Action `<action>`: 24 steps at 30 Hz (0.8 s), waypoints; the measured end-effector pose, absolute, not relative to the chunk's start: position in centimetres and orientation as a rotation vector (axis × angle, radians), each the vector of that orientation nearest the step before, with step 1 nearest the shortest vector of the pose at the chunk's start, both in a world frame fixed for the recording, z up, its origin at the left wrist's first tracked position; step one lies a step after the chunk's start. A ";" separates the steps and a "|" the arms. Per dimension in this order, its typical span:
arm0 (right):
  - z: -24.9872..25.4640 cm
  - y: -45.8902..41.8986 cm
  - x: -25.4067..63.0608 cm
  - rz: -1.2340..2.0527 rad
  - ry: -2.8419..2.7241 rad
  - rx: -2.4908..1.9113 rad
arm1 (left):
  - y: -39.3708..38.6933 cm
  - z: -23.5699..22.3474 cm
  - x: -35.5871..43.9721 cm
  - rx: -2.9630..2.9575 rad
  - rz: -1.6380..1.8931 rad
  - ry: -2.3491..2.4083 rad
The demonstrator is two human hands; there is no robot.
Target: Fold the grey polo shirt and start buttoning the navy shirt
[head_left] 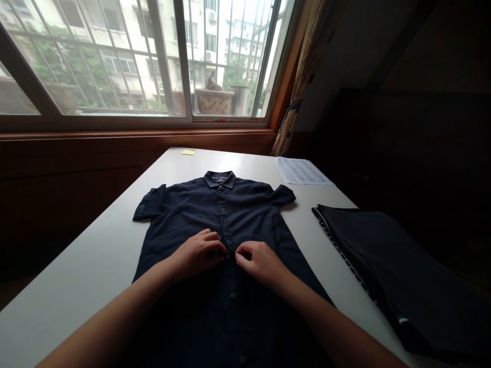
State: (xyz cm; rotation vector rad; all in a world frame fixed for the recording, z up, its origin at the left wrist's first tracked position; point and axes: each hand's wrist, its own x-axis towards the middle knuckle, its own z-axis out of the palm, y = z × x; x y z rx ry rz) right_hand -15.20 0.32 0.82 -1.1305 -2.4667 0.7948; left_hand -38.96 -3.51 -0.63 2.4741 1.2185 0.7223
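Observation:
A dark navy short-sleeved shirt (184, 204) lies face up, collar away from me and sleeves out to the sides. Its front placket runs down the middle, with small buttons showing along it. My left hand (201, 251) pinches the placket just left of a button (228, 256) at mid-chest. On the other side of that button, my right hand (261, 260) has thumb and forefinger closed on the shirt's front edge. A lower button (232, 295) is visible between my forearms. The shirt's lower part sinks into shadow, and the cloth between my fingertips is mostly hidden.
The shirt rests on a white table (84, 260). Folded dark clothing (383, 245) lies along the right edge. Printed paper sheets (303, 171) are at the far right corner, a yellow sticky note (188, 152) at the far left. Beyond stands a barred window (187, 61) with a curtain (293, 112).

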 end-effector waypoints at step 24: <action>0.7 1.4 -14.8 1.187 -2.274 -1.138 | -3.7 -0.5 -37.5 2.732 0.697 1.147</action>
